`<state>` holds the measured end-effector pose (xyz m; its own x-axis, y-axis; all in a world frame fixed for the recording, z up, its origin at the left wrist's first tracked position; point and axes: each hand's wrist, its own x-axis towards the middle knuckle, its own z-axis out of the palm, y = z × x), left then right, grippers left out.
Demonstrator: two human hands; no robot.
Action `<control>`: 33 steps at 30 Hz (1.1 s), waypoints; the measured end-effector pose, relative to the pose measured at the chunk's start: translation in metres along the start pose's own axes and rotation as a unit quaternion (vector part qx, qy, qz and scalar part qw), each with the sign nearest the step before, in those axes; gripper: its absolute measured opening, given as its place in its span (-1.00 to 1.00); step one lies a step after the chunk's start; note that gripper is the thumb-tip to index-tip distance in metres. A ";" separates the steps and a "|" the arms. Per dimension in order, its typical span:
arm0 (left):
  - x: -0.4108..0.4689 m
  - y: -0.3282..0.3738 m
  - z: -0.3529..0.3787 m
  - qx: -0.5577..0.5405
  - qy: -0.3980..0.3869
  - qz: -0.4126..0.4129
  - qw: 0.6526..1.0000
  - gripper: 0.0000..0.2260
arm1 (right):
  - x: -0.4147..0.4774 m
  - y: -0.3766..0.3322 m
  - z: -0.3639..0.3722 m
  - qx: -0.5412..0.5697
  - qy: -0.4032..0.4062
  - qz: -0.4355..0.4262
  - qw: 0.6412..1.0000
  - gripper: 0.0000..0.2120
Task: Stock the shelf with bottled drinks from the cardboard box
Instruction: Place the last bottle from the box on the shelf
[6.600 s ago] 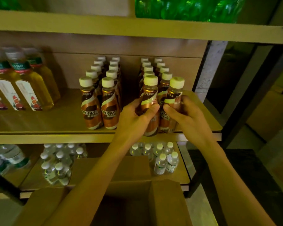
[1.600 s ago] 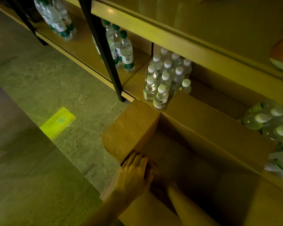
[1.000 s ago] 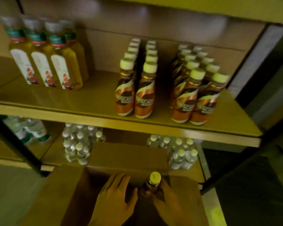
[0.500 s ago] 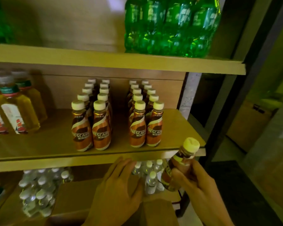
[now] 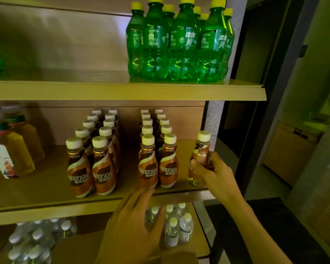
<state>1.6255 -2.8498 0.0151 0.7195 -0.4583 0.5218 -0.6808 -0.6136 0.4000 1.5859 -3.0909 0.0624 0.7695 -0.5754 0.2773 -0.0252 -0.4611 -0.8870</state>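
Note:
My right hand (image 5: 214,173) grips a brown coffee bottle (image 5: 199,149) with a cream cap, upright at the right end of the middle shelf (image 5: 46,195), its base at the shelf board. Two double rows of the same coffee bottles stand there: a left group (image 5: 95,162) and a right group (image 5: 157,162). My left hand (image 5: 135,223) hovers with spread fingers below the shelf's front edge and holds nothing. A flap of the cardboard box (image 5: 80,248) shows at the bottom edge.
Green soda bottles (image 5: 179,40) fill the right of the top shelf. Yellow drink bottles (image 5: 10,145) stand at the left of the middle shelf. Small water bottles (image 5: 177,225) sit on the bottom shelf. A dark post and doorway lie to the right.
My right hand has lifted the coffee bottle from below the shelf edge up onto the right end of the middle shelf. My left hand has risen slightly. The view has tilted upward.

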 end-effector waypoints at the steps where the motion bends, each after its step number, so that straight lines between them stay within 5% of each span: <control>1: 0.001 -0.001 0.002 0.008 0.002 -0.003 1.000 -0.51 | 0.005 0.003 0.002 -0.007 -0.005 0.002 1.000 -0.63; 12: -0.002 -0.008 0.018 0.045 -0.001 -0.018 0.999 -0.52 | 0.014 0.028 0.009 0.050 -0.067 0.016 0.996 -0.49; 18: -0.003 -0.010 0.022 0.046 -0.039 -0.029 0.998 -0.52 | 0.001 0.029 0.029 -0.108 0.076 -0.023 0.991 -0.10; 33: -0.005 -0.013 0.011 -0.010 -0.069 -0.051 0.996 -0.51 | -0.003 0.040 0.031 -0.025 0.028 -0.019 0.999 -0.24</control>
<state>1.6320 -2.8467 -0.0014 0.7961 -0.4787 0.3703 -0.6048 -0.6496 0.4606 1.6024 -3.0872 0.0149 0.7337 -0.5927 0.3323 -0.0292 -0.5160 -0.8561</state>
